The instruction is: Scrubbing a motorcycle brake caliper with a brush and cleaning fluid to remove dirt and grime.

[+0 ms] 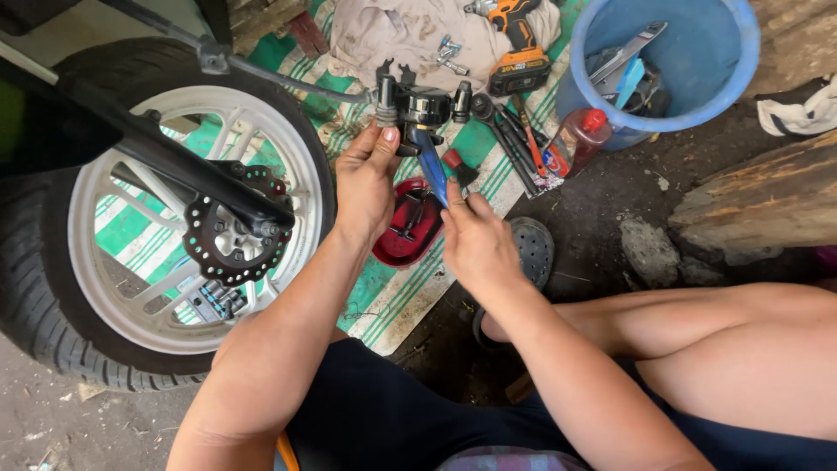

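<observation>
Your left hand (366,179) grips the black metal brake caliper (420,109), lifted above the green-and-white striped mat (475,144) beside the white alloy wheel (187,227). Your right hand (475,240) is closed around a blue-handled tool (432,166) pressed up into the caliper. The caliper looks heavy, rigid and probably greasy, tethered by its hose (288,78); hold it by the solid body. A red oval tray (410,227) lies below.

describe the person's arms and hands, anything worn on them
Both arms are bare from the upper arm down: no sleeves show, and no gloves. The left hand and right hand carry no visible rings, watch or bracelets. The left thumbnail is short and unpainted. Dark clothing shows only below the arms, at the lap.
</observation>
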